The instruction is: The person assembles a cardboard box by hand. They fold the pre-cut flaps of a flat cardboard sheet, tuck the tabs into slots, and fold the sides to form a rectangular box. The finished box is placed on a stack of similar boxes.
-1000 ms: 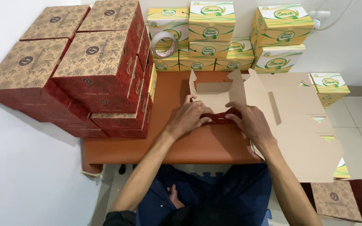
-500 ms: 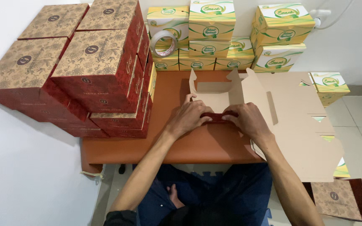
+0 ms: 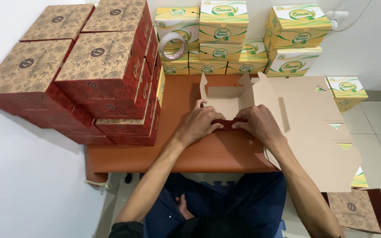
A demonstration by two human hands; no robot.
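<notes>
A half-folded brown cardboard box with a dark red printed outer face [image 3: 228,102] lies near the middle of the orange-brown bench [image 3: 173,154], its inner walls raised and a wide unfolded flap [image 3: 307,119] spreading to the right past the bench edge. The left hand [image 3: 198,124] and the right hand [image 3: 259,124] meet at the box's near wall, the fingers of both curled closed on its dark red front edge [image 3: 228,124]. To the left stands a stack of finished red-and-brown patterned boxes [image 3: 89,66]. Behind the work, yellow-green-and-white cartons [image 3: 223,33] are piled against the wall, with 1 roll of clear tape [image 3: 174,45] leaning upright against them. Another yellow-green carton [image 3: 345,90] sits on the tiled floor to the right.
</notes>
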